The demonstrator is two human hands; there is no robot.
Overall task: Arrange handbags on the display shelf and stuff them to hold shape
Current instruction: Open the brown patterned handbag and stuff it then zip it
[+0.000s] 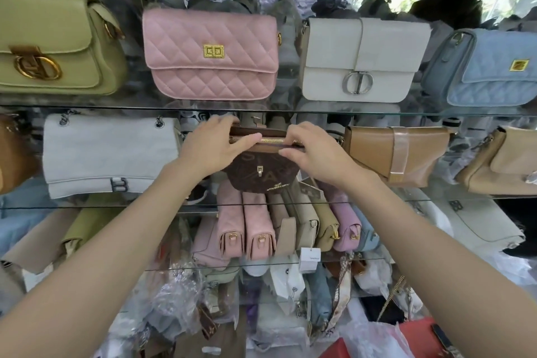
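A small dark brown handbag (258,174) with a gold clasp and a tan zipped top stands on the middle glass shelf (436,200), between a pale grey bag (107,154) and a tan bag (395,154). My left hand (216,145) grips its top at the left end, thumb along the gold zip. At the right end of that zip my right hand (313,148) pinches the bag's top edge. The bag's sides are hidden behind both hands.
The upper glass shelf (284,110) carries a green bag (55,43), a pink quilted bag (212,52), a white bag (363,58) and a blue bag (488,67). Below, several bags stand packed upright (279,227). Plastic-wrapped stock (174,299) lies lower down.
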